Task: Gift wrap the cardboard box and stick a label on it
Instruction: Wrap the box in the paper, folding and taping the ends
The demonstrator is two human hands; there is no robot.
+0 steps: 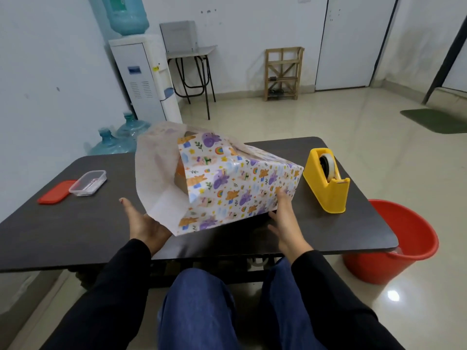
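Most of the cardboard box (180, 185) is already under the wrapping paper (227, 188). The printed sheet covers its top and near side, while the left end gapes open with the white underside of the paper flaring up around it. The parcel sits tilted over the middle of the surface (101, 223), its left end raised.

Our left hand (144, 223) lies palm up beneath the loose left flap, thumb spread wide. Its fingers run out of sight under the paper, so we cannot tell whether they curl round anything. Our right hand (285, 223) has its fingers straight and apart, the tips pressing the near right side of the paper.

We judge the step in hand to be closing the ends, with the body of the wrap done. No label shows on the paper yet.

Next we would set the parcel down flat, fold the left flaps in tight against the box and hold them with one hand. The other hand would then reach for tape from the yellow tape dispenser (328, 183), just right of the parcel.

Well to the left stand a clear plastic container (88, 183) and its red lid (54, 192). A red bucket (404, 243) is on the floor to the right.
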